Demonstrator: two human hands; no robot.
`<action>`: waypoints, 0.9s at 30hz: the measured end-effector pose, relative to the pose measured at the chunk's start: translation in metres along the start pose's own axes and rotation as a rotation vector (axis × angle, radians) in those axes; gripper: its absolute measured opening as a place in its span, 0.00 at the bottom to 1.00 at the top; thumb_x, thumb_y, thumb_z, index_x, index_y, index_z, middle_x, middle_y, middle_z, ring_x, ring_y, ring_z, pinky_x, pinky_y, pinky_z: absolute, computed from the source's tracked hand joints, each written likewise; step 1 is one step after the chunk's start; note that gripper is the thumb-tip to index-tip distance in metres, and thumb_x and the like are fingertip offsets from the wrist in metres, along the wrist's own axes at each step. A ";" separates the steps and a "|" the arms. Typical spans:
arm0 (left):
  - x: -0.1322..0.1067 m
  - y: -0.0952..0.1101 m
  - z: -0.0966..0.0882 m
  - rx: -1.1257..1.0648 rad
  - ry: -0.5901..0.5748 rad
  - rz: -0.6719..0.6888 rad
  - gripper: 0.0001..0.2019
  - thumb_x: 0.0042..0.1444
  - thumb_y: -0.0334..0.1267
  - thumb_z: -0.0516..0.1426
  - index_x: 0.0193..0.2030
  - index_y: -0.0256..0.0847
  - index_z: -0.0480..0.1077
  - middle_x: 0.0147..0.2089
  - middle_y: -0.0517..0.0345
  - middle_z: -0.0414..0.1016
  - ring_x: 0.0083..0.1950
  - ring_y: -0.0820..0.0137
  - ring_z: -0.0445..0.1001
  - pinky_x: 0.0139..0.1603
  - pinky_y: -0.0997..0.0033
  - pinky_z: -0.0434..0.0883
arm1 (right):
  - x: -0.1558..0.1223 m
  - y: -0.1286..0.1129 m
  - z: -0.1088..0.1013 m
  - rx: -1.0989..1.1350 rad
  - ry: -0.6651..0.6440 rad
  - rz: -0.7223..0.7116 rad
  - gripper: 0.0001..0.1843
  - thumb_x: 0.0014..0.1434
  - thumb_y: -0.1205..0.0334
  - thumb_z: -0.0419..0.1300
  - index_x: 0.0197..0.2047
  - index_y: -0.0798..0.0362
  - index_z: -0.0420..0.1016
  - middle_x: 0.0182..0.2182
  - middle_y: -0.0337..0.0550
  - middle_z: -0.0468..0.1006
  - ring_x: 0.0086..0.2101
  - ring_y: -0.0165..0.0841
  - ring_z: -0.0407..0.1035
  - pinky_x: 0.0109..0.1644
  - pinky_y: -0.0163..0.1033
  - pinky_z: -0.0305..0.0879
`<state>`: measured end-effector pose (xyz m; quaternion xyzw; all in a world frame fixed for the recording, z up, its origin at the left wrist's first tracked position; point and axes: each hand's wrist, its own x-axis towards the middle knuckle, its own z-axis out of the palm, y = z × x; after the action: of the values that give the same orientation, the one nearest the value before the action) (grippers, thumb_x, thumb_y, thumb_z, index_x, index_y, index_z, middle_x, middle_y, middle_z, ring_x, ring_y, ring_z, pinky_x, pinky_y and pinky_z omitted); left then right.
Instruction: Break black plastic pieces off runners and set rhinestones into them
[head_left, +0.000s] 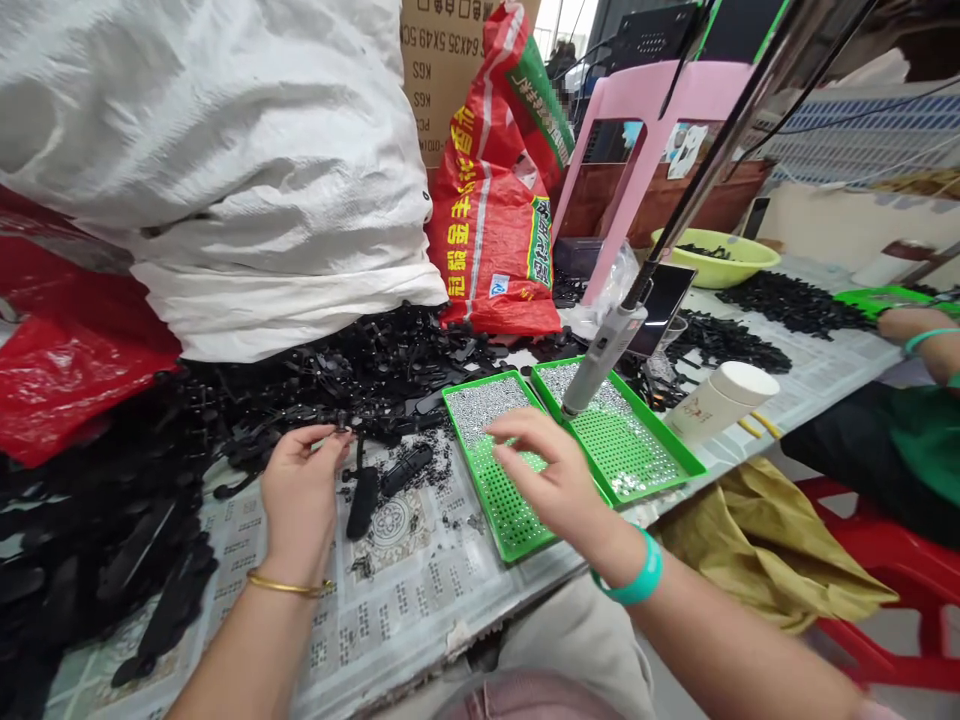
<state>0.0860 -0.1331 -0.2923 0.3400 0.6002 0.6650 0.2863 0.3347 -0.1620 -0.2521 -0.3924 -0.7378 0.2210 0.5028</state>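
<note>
My left hand [306, 482] is closed in a pinch at the near end of a black plastic part [364, 500], which has a thin stem and a flat, rounded paddle. Beside it on the table lies another dark, longish plastic piece [407, 470], with tiny black bits scattered around. My right hand [551, 480] hovers over the left green tray [504, 548], thumb and forefinger stretched out with a small gap between their tips. Small silvery metal pieces [480, 405] fill the tray's far end and dot its perforated floor. I see nothing between the right fingertips.
A second green tray [675, 480] adjoins, with a grey electric screwdriver [604, 360] hanging over it. Black parts [337, 375] heap up behind and left, below a white sack [285, 180] and red bag [495, 230]. A white cup [720, 400] stands right. Another person's hand [911, 322] shows far right.
</note>
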 end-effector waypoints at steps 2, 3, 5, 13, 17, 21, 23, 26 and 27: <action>-0.002 0.006 0.000 -0.059 -0.023 -0.021 0.14 0.40 0.39 0.64 0.33 0.40 0.68 0.30 0.62 0.72 0.32 0.72 0.75 0.38 0.68 0.71 | 0.012 -0.009 0.026 -0.064 -0.110 -0.048 0.17 0.57 0.63 0.58 0.51 0.54 0.71 0.48 0.51 0.72 0.50 0.35 0.66 0.54 0.45 0.64; -0.003 0.009 -0.001 -0.083 -0.036 -0.029 0.14 0.38 0.39 0.65 0.32 0.40 0.68 0.30 0.63 0.72 0.32 0.72 0.74 0.38 0.70 0.71 | 0.018 -0.011 0.037 -0.089 -0.145 -0.045 0.21 0.56 0.61 0.59 0.54 0.55 0.69 0.51 0.53 0.70 0.52 0.37 0.64 0.57 0.46 0.62; -0.006 0.014 -0.004 -0.111 -0.065 -0.038 0.15 0.36 0.38 0.66 0.31 0.39 0.68 0.29 0.62 0.72 0.32 0.72 0.74 0.36 0.71 0.70 | 0.029 -0.011 0.057 -0.101 -0.252 0.052 0.24 0.56 0.59 0.59 0.56 0.56 0.68 0.50 0.52 0.72 0.50 0.39 0.67 0.55 0.47 0.64; -0.037 0.009 -0.007 -0.184 -0.141 -0.180 0.23 0.39 0.41 0.66 0.43 0.44 0.65 0.40 0.59 0.76 0.42 0.71 0.75 0.43 0.69 0.71 | 0.038 -0.013 0.090 0.356 -0.250 0.692 0.16 0.54 0.69 0.53 0.44 0.54 0.76 0.23 0.39 0.75 0.18 0.25 0.66 0.23 0.32 0.63; -0.045 0.004 -0.004 -0.095 -0.205 -0.289 0.18 0.42 0.47 0.64 0.36 0.38 0.70 0.37 0.54 0.77 0.36 0.68 0.76 0.37 0.67 0.72 | 0.023 -0.013 0.098 0.449 -0.109 0.717 0.17 0.55 0.67 0.53 0.46 0.56 0.76 0.25 0.41 0.77 0.21 0.26 0.68 0.27 0.34 0.68; -0.053 0.002 -0.007 0.050 -0.176 -0.277 0.18 0.43 0.50 0.63 0.35 0.37 0.73 0.26 0.58 0.74 0.26 0.68 0.73 0.29 0.68 0.70 | 0.010 -0.014 0.097 0.128 -0.044 0.325 0.15 0.56 0.65 0.54 0.44 0.52 0.79 0.37 0.45 0.81 0.36 0.33 0.74 0.45 0.41 0.69; -0.061 0.003 -0.007 0.159 -0.117 -0.185 0.17 0.47 0.51 0.60 0.36 0.39 0.74 0.28 0.56 0.75 0.29 0.66 0.74 0.34 0.65 0.71 | 0.010 -0.016 0.095 0.079 -0.036 0.278 0.15 0.57 0.64 0.53 0.44 0.51 0.79 0.40 0.45 0.81 0.38 0.34 0.74 0.45 0.40 0.69; -0.071 0.005 -0.005 0.335 -0.037 0.133 0.12 0.52 0.47 0.58 0.37 0.43 0.74 0.39 0.54 0.77 0.41 0.63 0.74 0.48 0.61 0.68 | 0.014 -0.019 0.095 0.153 -0.038 0.447 0.15 0.56 0.63 0.54 0.43 0.51 0.79 0.31 0.43 0.81 0.29 0.31 0.73 0.33 0.36 0.68; -0.073 0.006 -0.004 0.366 -0.020 0.223 0.10 0.52 0.45 0.58 0.37 0.44 0.74 0.42 0.54 0.76 0.44 0.63 0.73 0.51 0.61 0.66 | 0.015 -0.019 0.095 0.199 -0.050 0.523 0.16 0.56 0.63 0.54 0.44 0.52 0.79 0.27 0.42 0.80 0.24 0.29 0.70 0.29 0.35 0.66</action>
<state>0.1271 -0.1942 -0.2943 0.4570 0.6666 0.5693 0.1505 0.2379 -0.1551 -0.2675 -0.5127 -0.5985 0.4241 0.4462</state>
